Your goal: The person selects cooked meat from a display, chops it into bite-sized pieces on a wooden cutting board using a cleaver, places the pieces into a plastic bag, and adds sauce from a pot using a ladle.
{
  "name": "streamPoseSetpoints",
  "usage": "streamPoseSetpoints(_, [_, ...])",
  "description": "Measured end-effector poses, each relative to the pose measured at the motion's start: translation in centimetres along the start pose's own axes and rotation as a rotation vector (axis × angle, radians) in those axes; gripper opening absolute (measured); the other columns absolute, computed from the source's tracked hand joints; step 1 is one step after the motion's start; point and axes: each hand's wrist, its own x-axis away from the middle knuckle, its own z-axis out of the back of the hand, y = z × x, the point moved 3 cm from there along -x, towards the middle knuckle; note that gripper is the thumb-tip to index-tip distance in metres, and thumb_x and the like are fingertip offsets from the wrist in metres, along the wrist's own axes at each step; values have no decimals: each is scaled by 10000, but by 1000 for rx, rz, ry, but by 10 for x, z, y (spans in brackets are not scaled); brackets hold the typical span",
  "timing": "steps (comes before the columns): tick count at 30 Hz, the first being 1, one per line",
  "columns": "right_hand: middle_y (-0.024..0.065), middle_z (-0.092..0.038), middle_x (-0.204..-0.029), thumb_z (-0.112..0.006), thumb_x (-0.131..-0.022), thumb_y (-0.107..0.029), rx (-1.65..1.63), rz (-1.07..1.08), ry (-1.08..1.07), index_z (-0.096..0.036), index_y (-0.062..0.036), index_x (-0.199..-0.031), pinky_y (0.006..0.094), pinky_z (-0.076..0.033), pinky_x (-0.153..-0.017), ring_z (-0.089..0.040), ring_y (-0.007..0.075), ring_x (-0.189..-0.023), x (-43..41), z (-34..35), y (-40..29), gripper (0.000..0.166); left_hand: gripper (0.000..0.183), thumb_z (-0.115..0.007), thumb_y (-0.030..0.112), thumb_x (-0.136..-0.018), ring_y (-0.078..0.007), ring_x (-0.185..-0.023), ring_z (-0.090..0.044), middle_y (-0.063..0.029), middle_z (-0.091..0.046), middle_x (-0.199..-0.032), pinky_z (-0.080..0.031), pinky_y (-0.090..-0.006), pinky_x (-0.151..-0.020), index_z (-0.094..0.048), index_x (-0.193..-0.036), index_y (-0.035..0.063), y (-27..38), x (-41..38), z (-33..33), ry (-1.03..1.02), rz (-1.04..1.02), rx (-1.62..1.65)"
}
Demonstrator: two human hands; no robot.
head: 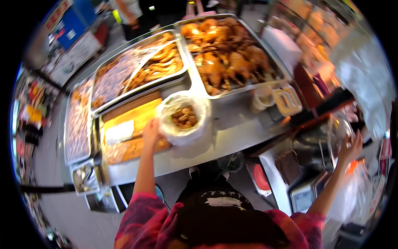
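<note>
My left hand (pixel 151 130) is at the left side of a round tub (pixel 199 133) lined with a clear plastic bag; whether its fingers grip the rim is not clear. Small brown rounded food pieces (pixel 184 117) lie inside the tub. Reaching far to the right, my right hand (pixel 352 145) is at the edge of a round, shiny transparent or metal lid-like piece (pixel 337 137); its hold on that piece cannot be made out. Beside my left hand, a white packet (pixel 120 132) lies on a wooden cutting board (pixel 140 146).
Behind the tub stand a metal tray of glazed roast poultry (pixel 214 67) and a tray of cooked pieces (pixel 158 67), partly under film. Another filled tray (pixel 79 124) is at left. A plastic cup (pixel 262 99) and lidded container (pixel 287 99) stand right. A scale-like device (pixel 302 199) is lower right.
</note>
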Motion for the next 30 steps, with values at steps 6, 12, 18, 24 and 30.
streamPoseSetpoints(6, [119,-590,-1045,-622,-790,-99,-1070,206,-714,-582,-38,-1041,366,-447,-801,-564,269,-936,28,-3,-327,262,329,-671,256,-804,-54,-620,-482,14,-550,-693,-394,-214,-553,-609,-999,-2,12,12,17,93,-84,58])
streamPoseSetpoints(12, [212,-589,-1024,-608,-821,-299,-1027,-421,-887,-465,36,-1188,379,-431,-819,-560,309,-948,91,-148,-465,517,190,-615,225,-849,-47,-640,-467,29,-523,-717,-379,-194,-573,-591,-910,46,11,-12,20,-117,-101,185])
streamPoseSetpoints(18, [57,-594,-840,-601,-840,-188,-1208,-724,-835,-591,-10,-825,253,-412,-667,-518,100,-757,84,-132,-479,180,133,-449,218,-901,-156,-904,-563,-35,-575,-815,-433,-330,-836,-494,-845,107,23,-24,40,-398,96,608])
streamPoseSetpoints(24, [15,-527,-716,-537,-879,-140,-1461,-767,-656,-525,-25,-809,214,-374,-620,-468,88,-651,22,-42,-497,136,163,-443,213,-914,-147,-793,-547,-21,-528,-776,-442,-355,-866,-473,-822,82,61,-42,69,-653,-20,920])
streamPoseSetpoints(30, [5,-528,-703,-495,-892,-118,-1845,-816,-753,-557,-28,-878,204,-394,-629,-484,76,-646,-42,-22,-493,111,213,-453,184,-904,-107,-659,-529,-33,-538,-720,-496,-313,-746,-550,-953,0,115,-39,80,-785,-171,818])
